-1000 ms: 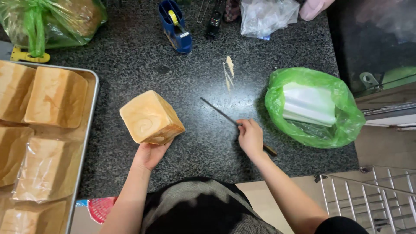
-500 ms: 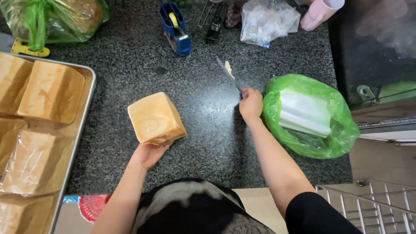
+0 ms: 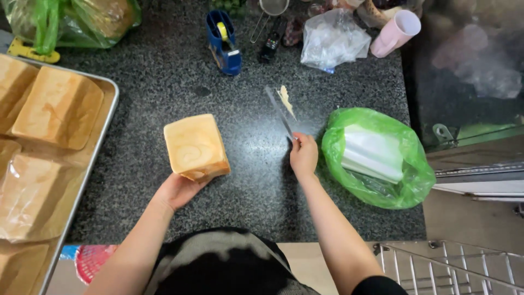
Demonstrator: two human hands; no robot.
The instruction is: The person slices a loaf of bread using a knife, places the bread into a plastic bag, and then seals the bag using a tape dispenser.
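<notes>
A square golden loaf of bread (image 3: 195,146) stands on the dark speckled counter (image 3: 256,180). My left hand (image 3: 177,191) cups its near end from below. My right hand (image 3: 303,154) grips the handle of a long knife (image 3: 279,112), whose blade lies low over the counter and points away from me toward a pale scrap of bread (image 3: 285,100). Just right of that hand sits a green plastic bag (image 3: 406,169) holding a stack of clear bags (image 3: 371,154).
A metal tray (image 3: 103,114) with several loaves, some wrapped, fills the left side. At the back are a blue tape dispenser (image 3: 225,42), a green bag (image 3: 82,19), a crumpled clear bag (image 3: 334,39) and a pink cup (image 3: 397,31). A wire rack (image 3: 453,270) is lower right.
My right hand carried the knife from the near right of the loaf up toward the pale scrap, blade now pointing away. The loaf tilted slightly in my left hand.
</notes>
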